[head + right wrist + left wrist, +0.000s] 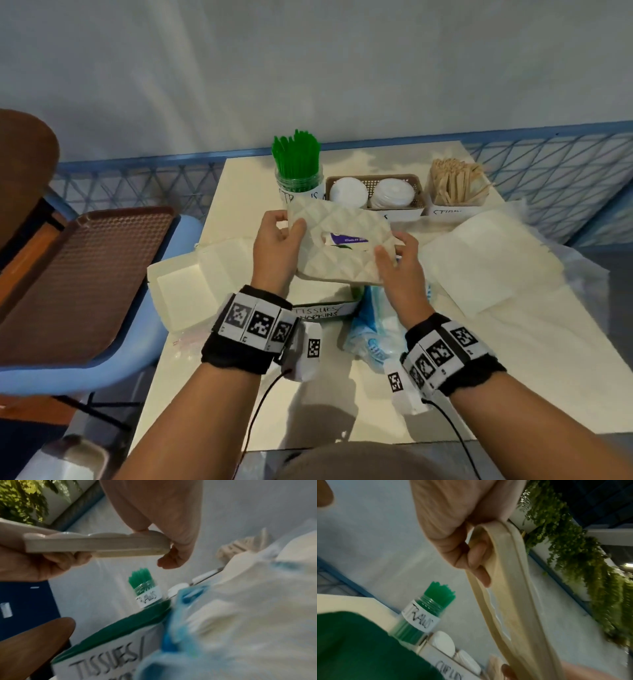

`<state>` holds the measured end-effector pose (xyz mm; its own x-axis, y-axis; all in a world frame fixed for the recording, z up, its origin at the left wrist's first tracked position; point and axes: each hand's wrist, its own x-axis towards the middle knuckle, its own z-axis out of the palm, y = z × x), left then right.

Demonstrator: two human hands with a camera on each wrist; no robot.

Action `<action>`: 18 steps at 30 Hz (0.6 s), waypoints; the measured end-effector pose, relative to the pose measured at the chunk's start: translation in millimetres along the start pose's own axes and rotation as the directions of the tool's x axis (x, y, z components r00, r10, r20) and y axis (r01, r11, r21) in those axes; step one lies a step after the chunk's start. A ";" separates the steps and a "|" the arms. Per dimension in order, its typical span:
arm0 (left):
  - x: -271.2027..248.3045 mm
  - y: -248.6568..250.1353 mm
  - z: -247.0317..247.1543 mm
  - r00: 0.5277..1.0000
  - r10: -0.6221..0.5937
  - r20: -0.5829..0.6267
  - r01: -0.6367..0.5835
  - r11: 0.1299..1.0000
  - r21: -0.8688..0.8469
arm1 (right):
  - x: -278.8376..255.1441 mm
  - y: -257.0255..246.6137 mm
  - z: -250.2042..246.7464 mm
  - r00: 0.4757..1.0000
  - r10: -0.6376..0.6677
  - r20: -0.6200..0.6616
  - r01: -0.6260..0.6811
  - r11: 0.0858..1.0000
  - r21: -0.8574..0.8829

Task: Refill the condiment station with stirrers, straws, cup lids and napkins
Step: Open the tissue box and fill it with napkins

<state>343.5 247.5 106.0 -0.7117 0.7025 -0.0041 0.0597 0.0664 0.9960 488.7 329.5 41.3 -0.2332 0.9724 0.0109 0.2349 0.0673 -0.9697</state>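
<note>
A cream quilted tissue-box lid (339,253) is held in the air between both hands, above the green box labelled TISSUES/NAPKINS (318,310). My left hand (279,233) grips the lid's left end, fingers curled under its edge (505,588). At the lid's right near corner, my right hand (395,253) pinches it (96,545). A purple-and-white tissue pack (346,238) shows through the lid's slot. Behind stand the jar of green straws (298,168), the basket of white cup lids (373,192) and the box of wooden stirrers (455,186).
A blue plastic pack (370,329) lies right of the green box. White foam containers sit at the left (191,287) and right (489,260) of the table. A brown tray (85,274) rests on a blue chair to the left. A blue railing runs behind the table.
</note>
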 end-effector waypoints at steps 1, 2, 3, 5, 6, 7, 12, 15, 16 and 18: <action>-6.6 -2.2 12.1 1.000 -0.001 0.026 0.001 1.000 0.006 | 0.7 3.3 -16.1 0.999 0.013 -0.034 -0.014 0.999 -0.043; -13.4 -6.0 24.8 0.998 -0.006 0.062 0.004 1.000 0.030 | 1.2 10.0 -33.9 0.998 0.027 -0.056 -0.033 0.994 -0.103; -19.8 -11.9 38.1 0.994 -0.014 0.110 0.007 0.998 0.065 | 0.6 18.4 -52.9 0.997 0.042 -0.064 -0.052 0.985 -0.165; -30.4 -27.5 64.6 0.970 -0.056 0.236 0.019 0.987 0.158 | -3.1 37.4 -91.3 0.994 0.089 -0.071 -0.105 0.955 -0.277; -35.5 -35.1 78.2 0.947 -0.084 0.310 0.016 0.976 0.217 | -6.1 47.2 -110.8 0.990 0.116 -0.079 -0.135 0.935 -0.327; -40.2 -43.0 91.8 0.918 -0.113 0.379 0.001 0.959 0.284 | -9.7 55.8 -129.8 0.986 0.143 -0.092 -0.167 0.914 -0.369; -70.4 -69.1 150.8 0.782 -0.269 0.562 -0.094 0.841 0.533 | -29.7 90.1 -200.6 0.939 0.290 -0.184 -0.343 0.825 -0.449; -82.0 -82.6 172.9 0.710 -0.341 0.617 -0.150 0.782 0.605 | -38.3 110.1 -218.5 0.914 0.349 -0.209 -0.406 0.769 -0.493; -84.6 -87.1 178.3 0.694 -0.367 0.620 -0.167 0.755 0.634 | -40.1 117.6 -221.7 0.906 0.365 -0.212 -0.422 0.756 -0.501; -88.9 -93.7 185.0 0.669 -0.416 0.616 -0.196 0.701 0.686 | -42.4 129.8 -224.9 0.896 0.389 -0.215 -0.442 0.736 -0.513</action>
<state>530.7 309.9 -3.5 -0.0696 0.8790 -0.4717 0.6612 0.3947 0.6380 741.3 347.4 -30.2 0.0854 0.9454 -0.3145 0.7598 -0.2660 -0.5932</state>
